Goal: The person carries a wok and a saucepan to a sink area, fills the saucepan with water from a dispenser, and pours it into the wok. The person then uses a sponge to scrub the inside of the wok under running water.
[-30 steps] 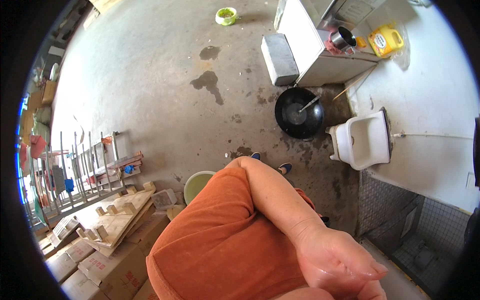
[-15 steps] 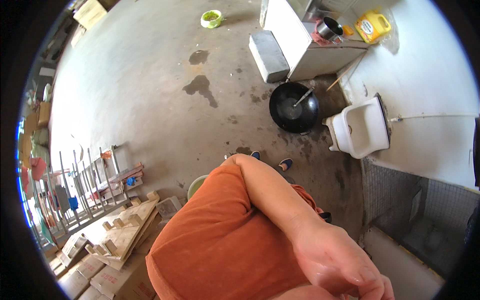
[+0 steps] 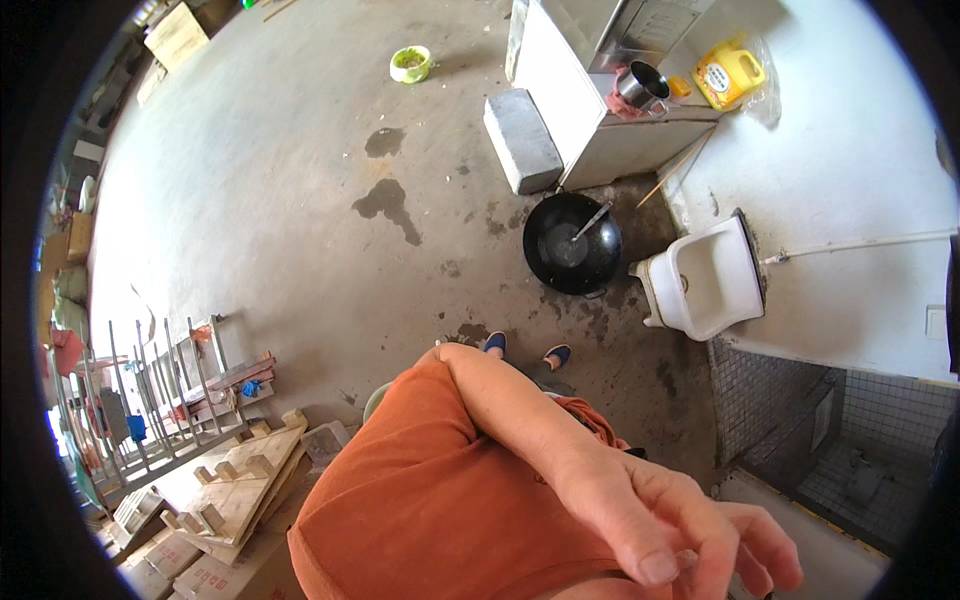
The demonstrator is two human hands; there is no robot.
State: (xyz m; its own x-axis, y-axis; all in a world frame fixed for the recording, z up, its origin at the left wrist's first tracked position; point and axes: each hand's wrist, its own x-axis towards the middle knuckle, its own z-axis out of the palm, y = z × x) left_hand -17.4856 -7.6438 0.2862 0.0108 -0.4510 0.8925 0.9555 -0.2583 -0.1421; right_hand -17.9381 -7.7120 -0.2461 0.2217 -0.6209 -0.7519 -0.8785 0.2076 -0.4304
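My left arm, in an orange sleeve [image 3: 450, 480], is bent across the front of me with its elbow forward. At its end my left hand [image 3: 680, 520] hangs near the lower right edge, back of the hand up. Its fingers are loosely bent and apart, and I see nothing held in them. A strip of bare skin [image 3: 595, 590] shows at the lower edge beside this hand; which part of me it is, I cannot tell. My right hand does not show clearly. Below me are my feet in dark blue shoes [image 3: 558, 356].
Ahead on the floor lies a black wok [image 3: 545, 250] with a ladle [image 3: 592, 222] in it. Right of it stands a white sink [image 3: 735, 290] by the wall. A grey block [image 3: 522, 140] leans near a counter holding a metal pot [image 3: 640, 85] and yellow jug [image 3: 728, 75]. Wooden pallets [image 3: 240, 480] lie left.
My left hand has turned from showing its palm side to showing its back, and its fingers have spread. The view has shifted slightly, so the floor things sit lower.
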